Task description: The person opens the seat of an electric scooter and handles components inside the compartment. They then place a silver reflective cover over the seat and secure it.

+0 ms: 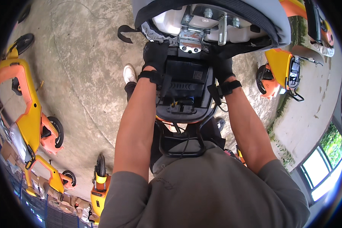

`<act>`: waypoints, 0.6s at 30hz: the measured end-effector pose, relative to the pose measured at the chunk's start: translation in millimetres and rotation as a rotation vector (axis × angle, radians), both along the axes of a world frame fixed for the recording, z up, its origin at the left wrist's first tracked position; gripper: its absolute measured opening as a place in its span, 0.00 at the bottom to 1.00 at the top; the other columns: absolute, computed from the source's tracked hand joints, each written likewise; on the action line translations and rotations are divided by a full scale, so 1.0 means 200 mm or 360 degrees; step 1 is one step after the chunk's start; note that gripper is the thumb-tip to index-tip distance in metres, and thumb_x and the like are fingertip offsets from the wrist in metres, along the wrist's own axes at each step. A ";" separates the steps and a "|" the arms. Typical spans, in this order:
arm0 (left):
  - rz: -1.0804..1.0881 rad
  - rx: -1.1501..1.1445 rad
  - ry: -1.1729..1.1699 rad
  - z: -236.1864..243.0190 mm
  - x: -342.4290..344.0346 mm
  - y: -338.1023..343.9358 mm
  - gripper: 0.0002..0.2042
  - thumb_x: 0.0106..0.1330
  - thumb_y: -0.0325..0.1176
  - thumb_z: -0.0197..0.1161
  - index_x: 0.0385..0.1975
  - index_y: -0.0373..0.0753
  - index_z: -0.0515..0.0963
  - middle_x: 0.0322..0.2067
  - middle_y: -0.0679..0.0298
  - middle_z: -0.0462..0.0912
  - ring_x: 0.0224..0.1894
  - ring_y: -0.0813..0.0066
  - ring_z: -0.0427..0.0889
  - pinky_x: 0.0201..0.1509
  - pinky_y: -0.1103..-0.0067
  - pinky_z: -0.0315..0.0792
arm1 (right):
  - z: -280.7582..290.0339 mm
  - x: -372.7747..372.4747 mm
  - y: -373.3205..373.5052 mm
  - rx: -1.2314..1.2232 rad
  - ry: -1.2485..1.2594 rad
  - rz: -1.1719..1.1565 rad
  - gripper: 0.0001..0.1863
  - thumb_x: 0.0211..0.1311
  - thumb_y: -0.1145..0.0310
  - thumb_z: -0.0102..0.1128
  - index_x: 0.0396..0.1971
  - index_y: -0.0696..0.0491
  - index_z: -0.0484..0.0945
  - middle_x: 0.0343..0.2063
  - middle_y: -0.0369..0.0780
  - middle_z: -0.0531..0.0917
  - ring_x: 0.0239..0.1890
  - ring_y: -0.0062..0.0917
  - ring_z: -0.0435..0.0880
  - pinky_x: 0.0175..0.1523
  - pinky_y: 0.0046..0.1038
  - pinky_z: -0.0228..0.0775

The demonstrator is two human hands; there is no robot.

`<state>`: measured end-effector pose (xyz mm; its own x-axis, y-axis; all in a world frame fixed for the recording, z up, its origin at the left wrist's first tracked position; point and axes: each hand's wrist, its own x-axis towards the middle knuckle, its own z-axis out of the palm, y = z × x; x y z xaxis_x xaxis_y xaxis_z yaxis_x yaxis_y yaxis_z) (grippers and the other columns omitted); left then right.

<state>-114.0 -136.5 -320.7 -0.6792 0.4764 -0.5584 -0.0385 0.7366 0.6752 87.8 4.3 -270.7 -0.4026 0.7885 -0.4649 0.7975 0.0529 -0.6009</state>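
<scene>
A tilted grey seat fills the upper centre, above a black housing mid-frame. The gloved left hand and right hand meet the seat's lower edge; fingers hidden, their closure and hold cannot be told.

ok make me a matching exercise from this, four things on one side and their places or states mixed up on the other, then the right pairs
Things:
1. seat
2. metal hinge
3. shoe
4. window

Places and states:
A. white, on the ground
B. near the lower right edge of the picture
C. tipped up, underside showing
D. between the left hand and the right hand

Pairs: 1-C, 2-D, 3-A, 4-B
</scene>
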 end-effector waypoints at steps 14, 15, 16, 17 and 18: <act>0.0326 0.0487 0.0035 0.00 0.07 -0.09 0.16 0.55 0.39 0.65 0.32 0.29 0.79 0.31 0.51 0.83 0.36 0.57 0.82 0.43 0.69 0.74 | 0.12 -0.03 -0.06 0.0185 -0.0118 0.0094 0.13 0.60 0.59 0.56 0.29 0.55 0.73 0.23 0.41 0.77 0.26 0.33 0.76 0.31 0.38 0.64; 0.0329 0.0482 0.0039 0.00 0.05 -0.10 0.16 0.55 0.39 0.65 0.32 0.29 0.79 0.31 0.51 0.83 0.36 0.57 0.82 0.43 0.69 0.74 | 0.17 -0.05 -0.08 0.0449 -0.0269 0.0339 0.13 0.62 0.59 0.54 0.29 0.55 0.73 0.23 0.42 0.76 0.26 0.33 0.76 0.31 0.38 0.64; 0.0385 0.0722 -0.0136 -0.01 0.01 -0.11 0.15 0.58 0.38 0.64 0.34 0.28 0.79 0.31 0.57 0.83 0.34 0.66 0.80 0.40 0.74 0.72 | 0.19 -0.06 -0.09 0.0282 -0.0276 0.0124 0.13 0.62 0.59 0.51 0.30 0.55 0.73 0.24 0.44 0.77 0.28 0.35 0.77 0.33 0.39 0.65; 0.0448 0.0945 -0.0367 -0.01 -0.01 -0.12 0.14 0.59 0.35 0.64 0.35 0.28 0.79 0.30 0.60 0.83 0.33 0.71 0.80 0.38 0.77 0.72 | 0.20 -0.08 -0.08 0.0277 -0.0273 0.0128 0.13 0.62 0.59 0.51 0.30 0.55 0.73 0.24 0.44 0.77 0.28 0.35 0.77 0.33 0.39 0.65; 0.0511 0.1151 -0.0624 0.05 -0.03 -0.10 0.12 0.60 0.32 0.63 0.35 0.28 0.79 0.30 0.64 0.82 0.32 0.76 0.79 0.36 0.79 0.71 | 0.21 -0.05 -0.07 0.0236 -0.0288 0.0080 0.13 0.62 0.59 0.51 0.30 0.55 0.73 0.24 0.44 0.77 0.28 0.35 0.77 0.33 0.39 0.65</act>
